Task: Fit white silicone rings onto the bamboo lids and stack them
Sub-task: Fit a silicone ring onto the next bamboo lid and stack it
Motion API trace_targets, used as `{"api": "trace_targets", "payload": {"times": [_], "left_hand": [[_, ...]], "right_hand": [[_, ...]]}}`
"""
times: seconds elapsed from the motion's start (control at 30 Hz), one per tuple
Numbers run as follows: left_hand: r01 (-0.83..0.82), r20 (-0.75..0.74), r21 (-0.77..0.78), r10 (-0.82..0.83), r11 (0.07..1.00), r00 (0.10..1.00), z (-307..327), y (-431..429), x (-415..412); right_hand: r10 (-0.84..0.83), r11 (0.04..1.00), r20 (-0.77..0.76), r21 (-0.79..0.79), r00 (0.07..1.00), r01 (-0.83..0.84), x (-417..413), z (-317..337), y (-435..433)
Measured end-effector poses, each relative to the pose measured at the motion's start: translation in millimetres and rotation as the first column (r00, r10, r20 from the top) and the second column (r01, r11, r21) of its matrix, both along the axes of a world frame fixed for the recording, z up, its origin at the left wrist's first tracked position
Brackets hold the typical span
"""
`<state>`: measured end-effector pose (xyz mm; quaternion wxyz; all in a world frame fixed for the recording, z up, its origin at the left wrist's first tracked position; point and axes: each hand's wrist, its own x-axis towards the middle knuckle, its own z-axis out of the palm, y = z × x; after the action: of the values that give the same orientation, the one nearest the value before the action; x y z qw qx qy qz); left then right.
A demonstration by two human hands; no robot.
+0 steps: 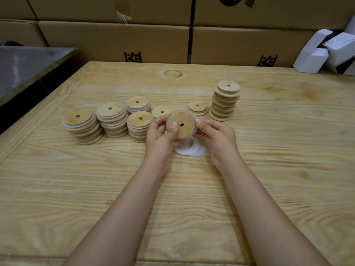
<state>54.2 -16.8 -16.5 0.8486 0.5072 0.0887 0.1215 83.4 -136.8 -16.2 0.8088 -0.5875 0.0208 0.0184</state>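
Both hands raised over the middle of the wooden bench (269,169), sharing one bamboo lid (181,124) tilted toward the camera. Left hand (160,136) closed on the lid's left edge, thumb pressed on the face beside the centre hole, fingers curled behind. Right hand (217,136) pinching the right edge, one fingertip on the rim, the rest folded under. White silicone ring (193,117) showing as a pale band around the lid's rim; fully seated or not, hard to say from this angle. Loose pile of white rings (192,150) flat on the bench directly under the hands, partly hidden by them.

Toward the left side of the bench, four stacks of ringed lids (113,120) close together, white bands visible between the discs. Just behind the left hand, a short stack (161,111), mostly hidden. Toward the far right of the group, a tall stack of bare lids (225,101), leaning unevenly, with a low stack of two or so (197,108) just beside it on its left.

Along the far edge of the bench, brown cardboard cartons (115,39) stacked in a wall. At the far right corner, white folded boxes (324,52) heaped loosely. Beyond the left edge, a grey metal surface (25,68).
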Motion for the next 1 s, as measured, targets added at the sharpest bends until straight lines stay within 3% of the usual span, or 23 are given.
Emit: {"api": "trace_targets", "payload": {"times": [0.17, 0.27, 0.57, 0.67, 0.87, 1.0], "left_hand": [[0.020, -0.010, 0.011, -0.020, 1.000, 1.000, -1, -2, 1], [0.059, 0.001, -0.012, -0.059, 0.998, 0.998, 0, -3, 1], [0.204, -0.039, -0.214, -0.217, 0.955, 0.975, 0, 4, 2], [0.205, -0.041, -0.216, -0.219, 0.955, 0.975, 0, 5, 2], [0.163, -0.023, -0.118, -0.167, 0.979, 0.986, -1, 0, 1], [0.150, 0.022, -0.023, -0.150, 0.988, 0.989, -2, -5, -1]], "right_hand": [[-0.104, 0.941, 0.246, -0.290, 0.964, 0.176, -3, 0, -1], [-0.112, 0.924, 0.365, -0.304, 0.924, 0.232, -7, 1, 1], [-0.081, 0.879, 0.525, -0.364, 0.848, 0.309, -10, 0, 0], [-0.043, 0.883, 0.525, -0.379, 0.850, 0.278, -11, 0, 0], [0.030, 0.939, 0.360, -0.331, 0.932, 0.098, -8, 0, 1], [-0.028, 0.932, 0.365, -0.326, 0.931, 0.156, -9, -4, 6]]}}
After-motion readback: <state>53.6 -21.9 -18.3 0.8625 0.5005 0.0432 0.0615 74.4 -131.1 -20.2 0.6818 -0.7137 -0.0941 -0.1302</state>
